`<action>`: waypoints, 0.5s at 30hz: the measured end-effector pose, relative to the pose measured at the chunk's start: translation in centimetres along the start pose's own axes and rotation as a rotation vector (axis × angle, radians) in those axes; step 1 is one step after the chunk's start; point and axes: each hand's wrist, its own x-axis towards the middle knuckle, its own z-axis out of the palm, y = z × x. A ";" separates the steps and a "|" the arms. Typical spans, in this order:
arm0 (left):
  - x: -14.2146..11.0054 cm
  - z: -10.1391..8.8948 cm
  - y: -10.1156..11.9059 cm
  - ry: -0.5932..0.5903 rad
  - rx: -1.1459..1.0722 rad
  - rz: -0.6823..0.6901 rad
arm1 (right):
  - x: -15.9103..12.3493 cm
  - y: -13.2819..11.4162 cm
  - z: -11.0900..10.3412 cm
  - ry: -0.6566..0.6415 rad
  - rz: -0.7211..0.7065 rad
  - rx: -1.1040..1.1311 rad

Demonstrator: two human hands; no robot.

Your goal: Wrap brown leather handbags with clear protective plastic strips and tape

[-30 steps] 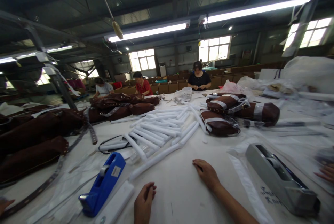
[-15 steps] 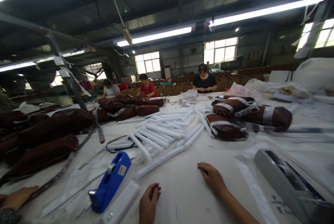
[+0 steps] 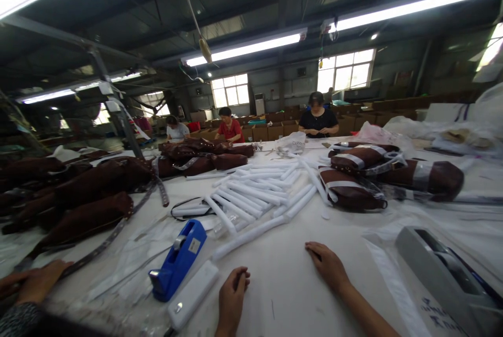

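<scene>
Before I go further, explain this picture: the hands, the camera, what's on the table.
No machine here: a person wears a camera on the head, looking forward and down. The left hand and right hand are that person's, at the white table, neither visibly holding anything. Left of them are a blue tape dispenser and a white case; to the right, a gray dispenser. Ahead lie white tubes between brown bags. A hand at the left edge is another person's.

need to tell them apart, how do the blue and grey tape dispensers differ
The blue dispenser shows whole; the grey dispenser looks larger and runs off the right edge. The blue dispenser slants up to the right, the grey dispenser up to the left. Both sit on the white table.
</scene>
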 end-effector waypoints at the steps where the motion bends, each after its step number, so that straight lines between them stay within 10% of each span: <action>1: 0.0 0.0 -0.1 -0.004 -0.001 -0.003 | 0.0 0.1 0.0 0.000 -0.001 -0.002; 15: 0.1 -0.2 -0.2 -0.012 0.024 0.015 | -0.1 0.0 0.1 0.011 0.013 0.018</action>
